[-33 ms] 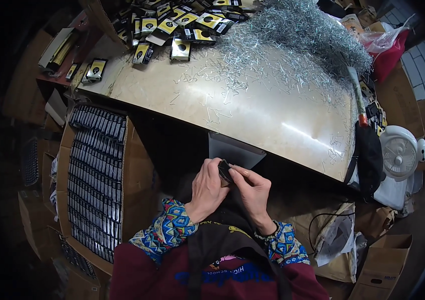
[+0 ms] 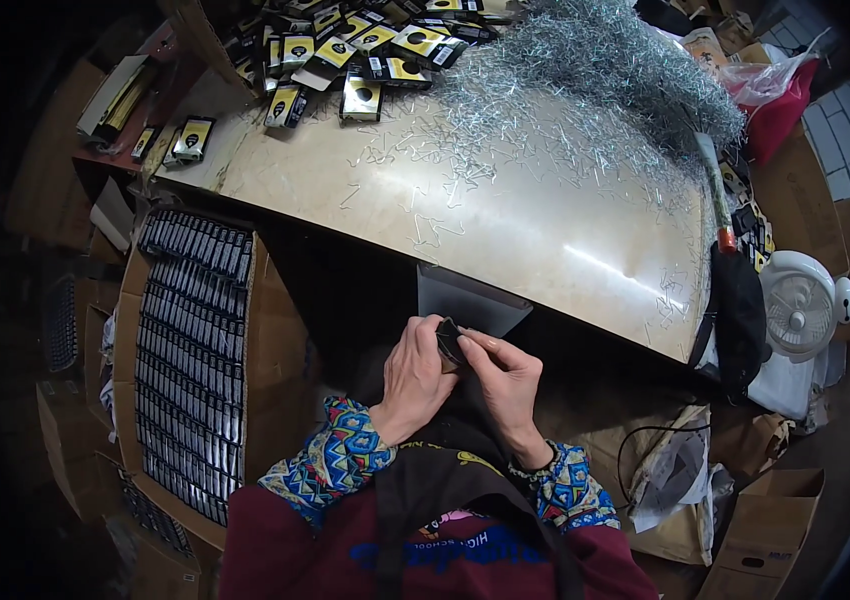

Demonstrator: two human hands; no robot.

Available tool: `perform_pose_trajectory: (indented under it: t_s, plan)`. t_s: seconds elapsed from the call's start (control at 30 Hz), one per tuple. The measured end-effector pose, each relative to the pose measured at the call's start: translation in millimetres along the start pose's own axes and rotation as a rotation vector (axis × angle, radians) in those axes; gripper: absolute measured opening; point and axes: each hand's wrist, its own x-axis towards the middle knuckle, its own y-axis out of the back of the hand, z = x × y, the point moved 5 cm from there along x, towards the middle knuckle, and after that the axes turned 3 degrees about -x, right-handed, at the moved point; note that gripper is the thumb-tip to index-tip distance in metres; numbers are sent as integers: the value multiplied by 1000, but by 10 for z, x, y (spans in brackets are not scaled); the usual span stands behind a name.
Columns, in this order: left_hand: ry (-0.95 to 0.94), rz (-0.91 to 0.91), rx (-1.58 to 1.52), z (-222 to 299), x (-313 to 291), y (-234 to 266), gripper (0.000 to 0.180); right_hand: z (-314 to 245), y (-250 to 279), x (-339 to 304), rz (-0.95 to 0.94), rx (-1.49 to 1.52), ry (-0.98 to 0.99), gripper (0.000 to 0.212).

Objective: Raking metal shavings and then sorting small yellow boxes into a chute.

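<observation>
My left hand [image 2: 413, 382] and my right hand [image 2: 507, 388] meet just below the near edge of the table [image 2: 505, 235]. Together they pinch a small black item [image 2: 450, 343] between fingers and thumbs; what it is cannot be made out. A grey flat sheet [image 2: 470, 298] hangs under the table edge right behind the hands. Far across the table lies a big heap of thin silver wire pieces [image 2: 595, 80], with loose ones scattered toward me. Yellow-and-black carded packets [image 2: 345, 55] are piled at the far left of the table.
An open cardboard box [image 2: 275, 330] on my left holds several rows of black packed items [image 2: 190, 350]. On my right stand a white fan [image 2: 800, 305], a hanging black bag [image 2: 740, 310], a red bag [image 2: 785, 105] and cardboard boxes [image 2: 770, 525].
</observation>
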Motion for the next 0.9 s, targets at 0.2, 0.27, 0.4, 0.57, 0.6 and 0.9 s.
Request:
perform_pose_trajectory:
  t_s: [0.2,0.27,0.4,0.57,0.6,0.9]
  plan:
    - [43,-37,-49,-71,103,29,54,-130,-119,-19,35,-253,212,18]
    - [92,-45,-72,-107,123,67,50,-318,-253,-69,51,-532,664,15]
    - [117,-112,-240,-82,102,205,52,-277,-277,-107,-5,-526,745,15]
    - [151,-17,-76,-423,657,942,68,-316,-131,183,-42,-403,529,28]
    - [156,154,52,-562,871,1279,69,-340,-71,211,2,-381,496,29]
    - [273,644,552,-2856,1922,3354,73,-449,-169,234,-65,-522,734,25]
